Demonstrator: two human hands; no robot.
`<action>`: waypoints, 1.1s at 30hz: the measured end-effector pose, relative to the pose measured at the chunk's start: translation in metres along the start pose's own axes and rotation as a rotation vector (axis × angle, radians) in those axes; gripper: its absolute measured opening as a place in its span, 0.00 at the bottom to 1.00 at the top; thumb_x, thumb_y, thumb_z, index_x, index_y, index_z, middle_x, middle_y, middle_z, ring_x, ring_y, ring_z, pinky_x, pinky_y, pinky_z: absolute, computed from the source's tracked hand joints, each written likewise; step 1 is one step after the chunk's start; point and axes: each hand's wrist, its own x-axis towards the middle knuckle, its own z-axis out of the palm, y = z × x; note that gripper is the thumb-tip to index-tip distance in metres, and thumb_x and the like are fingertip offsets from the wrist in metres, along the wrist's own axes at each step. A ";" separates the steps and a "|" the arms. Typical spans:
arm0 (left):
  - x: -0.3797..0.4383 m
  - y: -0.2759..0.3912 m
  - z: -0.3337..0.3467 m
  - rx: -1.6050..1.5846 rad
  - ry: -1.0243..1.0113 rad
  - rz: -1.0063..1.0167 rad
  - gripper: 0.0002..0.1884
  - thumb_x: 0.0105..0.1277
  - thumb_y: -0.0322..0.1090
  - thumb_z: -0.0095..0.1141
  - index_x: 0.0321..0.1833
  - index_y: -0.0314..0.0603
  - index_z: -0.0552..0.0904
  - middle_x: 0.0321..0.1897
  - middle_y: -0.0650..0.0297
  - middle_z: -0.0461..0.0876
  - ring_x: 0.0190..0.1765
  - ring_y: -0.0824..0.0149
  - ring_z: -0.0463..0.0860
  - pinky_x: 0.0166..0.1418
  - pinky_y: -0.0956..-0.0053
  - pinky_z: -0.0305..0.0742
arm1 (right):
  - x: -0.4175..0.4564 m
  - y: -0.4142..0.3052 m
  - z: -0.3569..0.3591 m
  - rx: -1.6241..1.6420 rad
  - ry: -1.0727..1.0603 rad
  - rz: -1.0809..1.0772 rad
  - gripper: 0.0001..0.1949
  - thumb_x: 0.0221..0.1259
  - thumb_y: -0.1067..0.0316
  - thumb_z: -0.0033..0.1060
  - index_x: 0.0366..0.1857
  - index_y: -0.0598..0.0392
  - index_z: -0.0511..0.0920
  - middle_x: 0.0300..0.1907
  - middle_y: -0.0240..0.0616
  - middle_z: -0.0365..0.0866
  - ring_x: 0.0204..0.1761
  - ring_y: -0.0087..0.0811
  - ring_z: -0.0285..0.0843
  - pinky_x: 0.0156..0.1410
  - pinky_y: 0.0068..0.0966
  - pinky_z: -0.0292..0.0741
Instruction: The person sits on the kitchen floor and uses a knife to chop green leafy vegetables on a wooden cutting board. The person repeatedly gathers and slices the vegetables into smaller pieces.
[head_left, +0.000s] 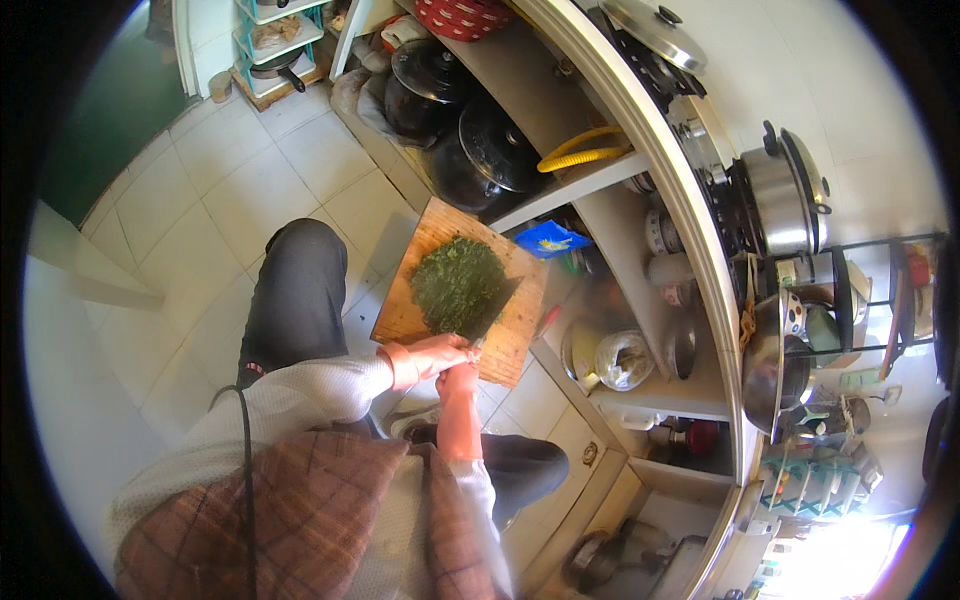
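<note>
A knife with a broad dark blade (491, 309) lies across chopped green leaves (457, 285) on a wooden cutting board (397, 307). Its tip points away from me, towards the far right side of the board. At the near end of the blade, my right hand (458, 379) is closed in a fist around the handle, which is mostly hidden. My left hand (427, 356) reaches in from the left and meets the right one at the blade's heel. Whether its fingers grip the knife or only rest there is unclear. Both hands are over the board's near edge.
My left knee (300, 285) and right knee (529, 469) flank the board, above a tiled floor (300, 165). Open cabinet shelves to the right hold black lidded pots (495, 146), a blue packet (551, 240) and a plastic-wrapped bowl (624, 358). A steel pot (776, 195) stands on the counter.
</note>
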 end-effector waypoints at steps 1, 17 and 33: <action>-0.004 0.003 0.006 0.001 0.008 0.025 0.13 0.82 0.49 0.60 0.45 0.48 0.83 0.30 0.76 0.79 0.28 0.78 0.74 0.28 0.77 0.68 | -0.007 -0.002 0.001 0.023 0.034 0.021 0.18 0.78 0.46 0.58 0.32 0.46 0.73 0.18 0.28 0.69 0.15 0.25 0.66 0.17 0.28 0.61; -0.028 0.041 0.030 -0.030 0.055 0.053 0.13 0.79 0.48 0.64 0.46 0.48 0.86 0.34 0.74 0.84 0.33 0.77 0.77 0.32 0.77 0.72 | -0.003 0.011 -0.002 0.069 -0.016 -0.343 0.14 0.81 0.51 0.55 0.35 0.44 0.74 0.17 0.25 0.68 0.14 0.22 0.65 0.16 0.24 0.59; -0.012 0.019 0.002 -0.009 0.131 -0.045 0.15 0.80 0.47 0.62 0.41 0.42 0.86 0.30 0.72 0.81 0.30 0.76 0.75 0.30 0.71 0.70 | -0.005 -0.007 0.014 0.081 -0.058 0.022 0.16 0.81 0.46 0.53 0.36 0.44 0.73 0.18 0.28 0.69 0.14 0.24 0.65 0.17 0.25 0.58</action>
